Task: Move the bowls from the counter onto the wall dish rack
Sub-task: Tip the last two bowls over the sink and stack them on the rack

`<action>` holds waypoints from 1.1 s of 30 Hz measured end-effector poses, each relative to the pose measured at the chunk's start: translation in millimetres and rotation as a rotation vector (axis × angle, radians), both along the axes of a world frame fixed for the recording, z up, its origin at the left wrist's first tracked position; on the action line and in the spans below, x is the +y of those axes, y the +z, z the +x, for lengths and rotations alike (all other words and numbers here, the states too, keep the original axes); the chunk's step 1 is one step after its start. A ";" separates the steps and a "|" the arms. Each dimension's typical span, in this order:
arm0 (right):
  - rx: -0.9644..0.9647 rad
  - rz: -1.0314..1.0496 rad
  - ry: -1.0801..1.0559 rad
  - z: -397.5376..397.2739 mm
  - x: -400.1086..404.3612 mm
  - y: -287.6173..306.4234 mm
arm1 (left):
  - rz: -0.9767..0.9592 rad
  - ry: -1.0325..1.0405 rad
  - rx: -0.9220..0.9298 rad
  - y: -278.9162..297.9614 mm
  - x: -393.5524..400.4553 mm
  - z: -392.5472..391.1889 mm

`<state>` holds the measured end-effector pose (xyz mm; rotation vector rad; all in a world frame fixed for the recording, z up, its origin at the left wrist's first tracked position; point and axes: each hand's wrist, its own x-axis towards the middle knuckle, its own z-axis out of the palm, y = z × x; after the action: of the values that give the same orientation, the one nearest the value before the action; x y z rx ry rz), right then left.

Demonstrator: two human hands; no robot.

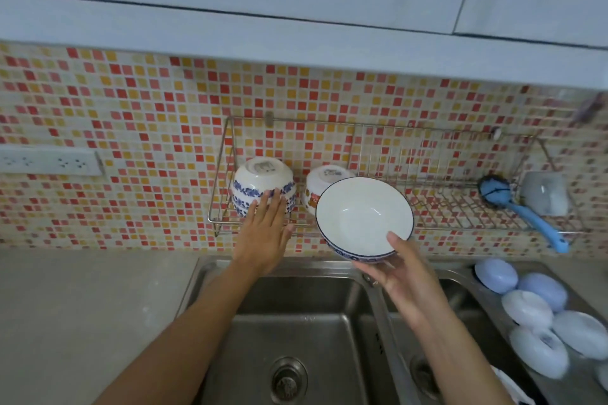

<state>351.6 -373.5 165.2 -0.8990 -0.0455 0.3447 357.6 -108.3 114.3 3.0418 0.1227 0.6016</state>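
- Right hand (399,273): thumb lies over the near rim of a white ceramic bowl with a dark blue rim line and blue patterned outside (363,219); the fingers pass beneath and are hidden. The bowl is tilted with its opening toward the camera, held in front of the rack above the sink.
- Left hand (265,233): fingers straight and together, fingertips touching the lower of two stacked, upturned white bowls with blue floral bands (263,186); the palm is not visible.
- Wall-mounted steel wire dish rack (444,204): fixed to the mosaic tile wall; the stack sits at its 9 o'clock end.
- Upturned white bowl with a red and orange print (316,187): just beside the stack toward 3 o'clock, largely hidden behind the held bowl; its print is hard to make out.
- Blue-handled dish brush (523,207) and an upturned clear glass (546,192): at the rack's 3 o'clock end.
- Upturned pale blue and white bowls (533,306): clustered on the steel drainer at 4 o'clock, partly cut off by the frame edge.
- Double stainless steel sink (296,322): at 6 o'clock, beneath both forearms.
- Grey stone desk (82,306): at 8 o'clock.
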 end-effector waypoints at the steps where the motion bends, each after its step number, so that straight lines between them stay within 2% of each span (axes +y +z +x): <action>1: -0.038 -0.011 -0.014 6.1 -0.3 4.4 | -0.010 -0.011 -0.012 0.0 -0.1 -0.1; 4: -0.164 -0.068 -0.065 25.2 -1.6 21.3 | -0.026 -0.029 -0.025 -0.7 0.5 0.5; 11: -0.462 -0.361 -0.235 64.5 15.2 60.5 | -0.049 -0.036 -0.038 -0.9 0.6 0.8; 17: -0.783 -0.995 -0.427 94.3 43.0 57.5 | -0.051 -0.031 -0.046 -2.3 1.5 1.0; 23: -1.049 -1.299 -0.556 97.6 65.9 35.8 | -0.042 -0.033 -0.102 -10.5 4.2 5.4; 29: -1.285 -1.677 -0.463 99.9 72.8 18.6 | -0.041 -0.032 -0.115 -12.0 4.5 6.9; 33: -1.312 -1.874 -0.317 107.6 78.4 18.6 | -0.053 -0.036 -0.097 -11.8 4.2 6.9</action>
<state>459.2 -295.0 183.8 -2.8111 -0.8910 -0.7714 364.6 -104.1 102.5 2.9504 0.0790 0.7287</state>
